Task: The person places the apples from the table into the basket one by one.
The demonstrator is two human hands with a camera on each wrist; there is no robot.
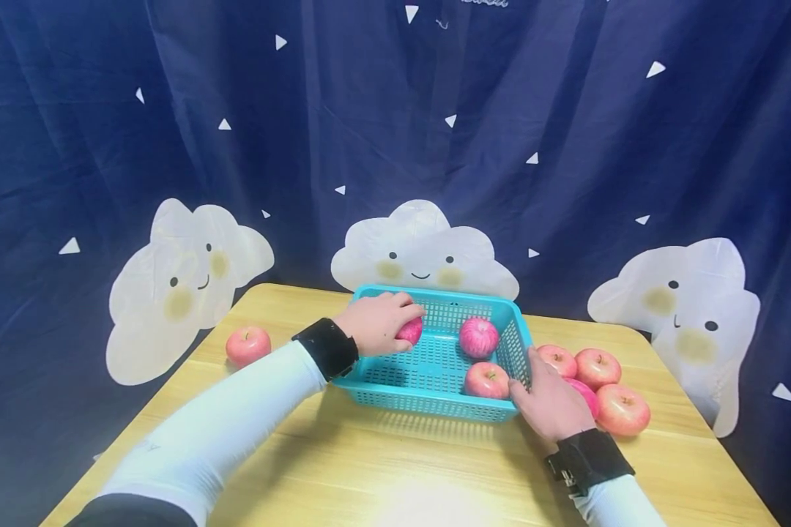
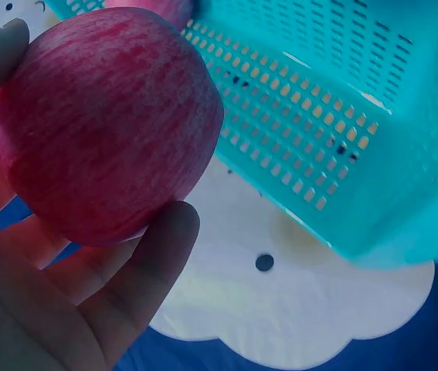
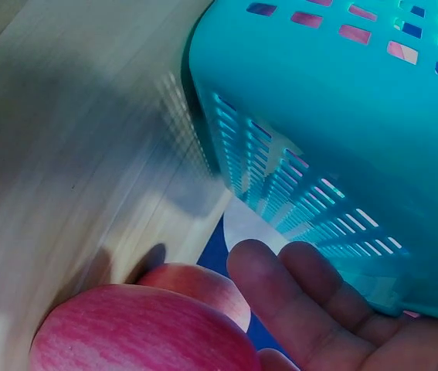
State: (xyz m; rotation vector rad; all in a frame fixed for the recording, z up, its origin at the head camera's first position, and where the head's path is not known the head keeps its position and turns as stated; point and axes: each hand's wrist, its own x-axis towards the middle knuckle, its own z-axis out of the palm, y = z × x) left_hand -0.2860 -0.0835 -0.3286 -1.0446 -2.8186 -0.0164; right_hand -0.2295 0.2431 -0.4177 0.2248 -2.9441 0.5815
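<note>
left hand gripping a red apple at the basket's left side, right hand bracing
the left hand grips the red apple between thumb and fingers, inside the basket at its left; whether the apple touches the floor, i cannot tell. the right hand holds the basket's right rim, thumb over it, fingers outside. handling it well calls for an even, light grip, knuckles clear of the rim, the basket braced against sliding, and no knocking the two apples at the basket's right.
</note>
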